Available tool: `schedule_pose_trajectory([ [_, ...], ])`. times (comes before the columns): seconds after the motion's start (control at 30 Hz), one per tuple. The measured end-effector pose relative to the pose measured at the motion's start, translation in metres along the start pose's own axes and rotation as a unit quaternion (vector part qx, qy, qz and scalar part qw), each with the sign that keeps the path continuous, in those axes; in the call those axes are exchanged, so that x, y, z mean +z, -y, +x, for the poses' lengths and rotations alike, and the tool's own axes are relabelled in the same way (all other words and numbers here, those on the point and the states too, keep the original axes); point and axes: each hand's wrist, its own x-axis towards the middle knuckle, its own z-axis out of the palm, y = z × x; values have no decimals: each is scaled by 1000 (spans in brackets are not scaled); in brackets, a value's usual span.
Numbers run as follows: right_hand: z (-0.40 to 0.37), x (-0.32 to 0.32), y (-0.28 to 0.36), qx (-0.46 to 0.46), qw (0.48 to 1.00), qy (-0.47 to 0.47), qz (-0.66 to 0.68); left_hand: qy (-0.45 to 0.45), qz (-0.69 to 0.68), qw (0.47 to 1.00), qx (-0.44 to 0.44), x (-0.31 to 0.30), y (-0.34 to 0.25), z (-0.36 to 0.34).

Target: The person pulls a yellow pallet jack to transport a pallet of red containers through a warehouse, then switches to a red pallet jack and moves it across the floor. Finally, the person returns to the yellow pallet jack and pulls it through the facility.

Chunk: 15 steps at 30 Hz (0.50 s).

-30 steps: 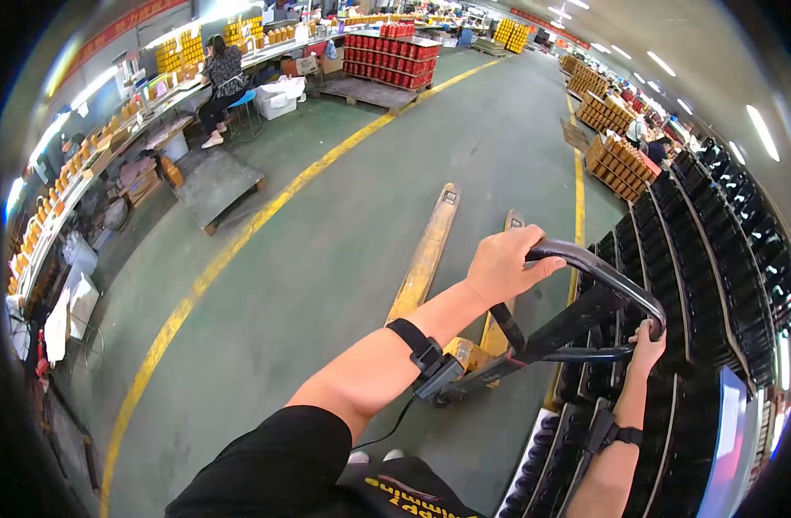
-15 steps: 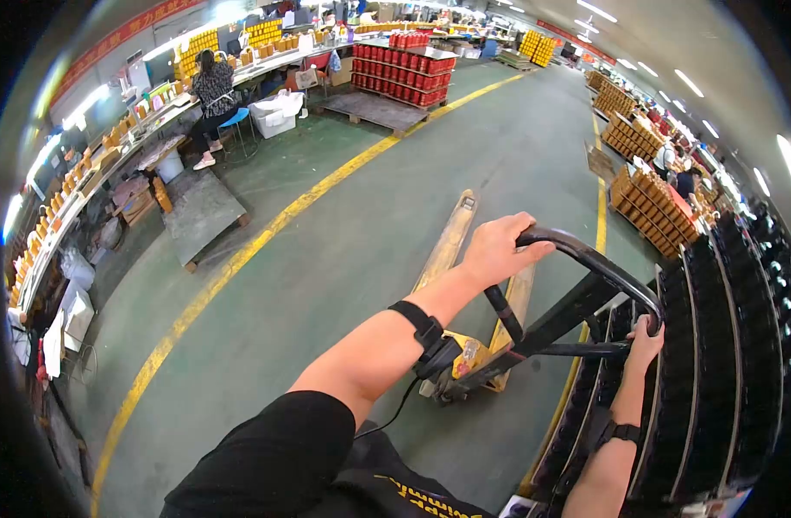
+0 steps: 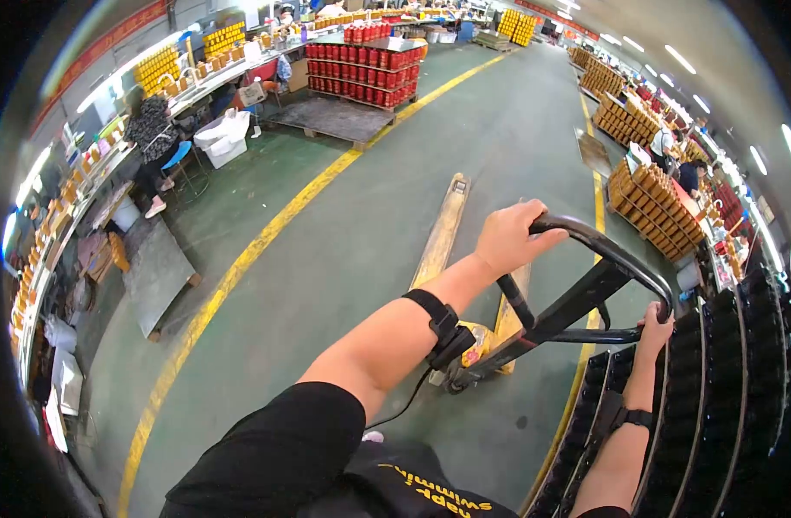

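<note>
A black looped handle (image 3: 615, 253) belongs to a yellow pallet jack, whose scuffed forks (image 3: 444, 226) point away from me over the green floor. Near the loop's upper left end, my left hand (image 3: 513, 236) is wrapped round the bar. My right hand (image 3: 655, 330) grips the lower right corner of the same loop, its fingers partly hidden. A black strap with a small device (image 3: 447, 332) sits on my left forearm, and a cable hangs from it.
Stacked black goods (image 3: 671, 406) stand close on the right. A pallet of red cans (image 3: 361, 73) is beyond the yellow floor line (image 3: 240, 268). A seated person (image 3: 149, 129) works at the left bench. Brown stacks (image 3: 654, 207) stand at the right, with people behind.
The pallet of red cans, the left bench and the seated person have shifted left and nearer in view. Both hands stay on the handle, which sits slightly farther right.
</note>
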Motion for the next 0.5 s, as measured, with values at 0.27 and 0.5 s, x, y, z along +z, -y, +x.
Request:
schedule_pose_trajectory([
  [0.27, 195, 145, -81, 3, 1000, 5, -21, -15, 7, 1000, -11, 106, 169, 168],
  [0.5, 356, 278, -143, -6, 1000, 12, 3, 1, -9, 999, -31, 177, 312, 326],
])
